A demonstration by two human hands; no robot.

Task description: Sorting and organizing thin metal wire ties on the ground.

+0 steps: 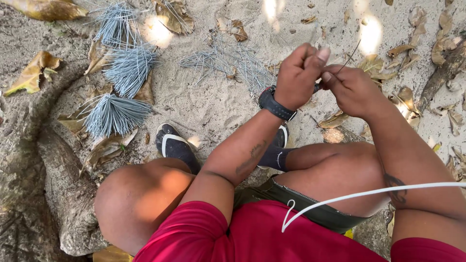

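Observation:
My left hand, with a black watch on its wrist, is raised over the sand with fingers pinched on a thin dark wire. My right hand meets it from the right and grips the same wire, whose free end sticks up to the right. Below the hands, a loose pile of grey wire pieces lies spread on the sand. Three tied bundles of grey wires lie to the left: one bundle at the top, one bundle in the middle and one bundle lowest.
I sit with bare knees bent and feet in dark sandals and socks. Thick tree roots run along the left. Dry leaves litter the sand. A white cord hangs across my lap at the right.

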